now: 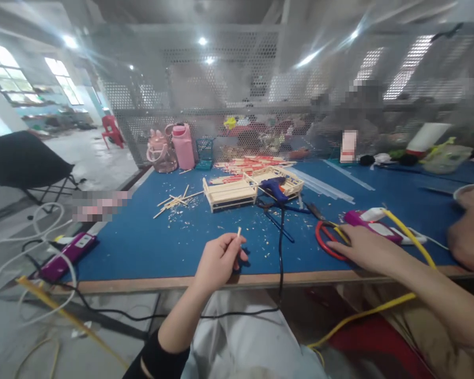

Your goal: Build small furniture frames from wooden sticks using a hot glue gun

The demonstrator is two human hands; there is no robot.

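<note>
The left hand is pinched shut on a short pale stick, thumb and fingers together near its lower end, the tip standing up just above the knuckles. The right hand lies flat with fingers spread apart, gripping nothing, fingertips touching the red-handled scissors on the blue table. Just beyond that hand sits a magenta and white device with a yellow cable running past the wrist. Ahead of the left hand, well apart, stands a small wooden stick frame, and beside it a blue glue gun whose black cord drops between the two hands. Loose sticks lie ahead and to the left. A pink bottle stands farther off. No writing or brand is legible anywhere; the label patches are blurred
</note>
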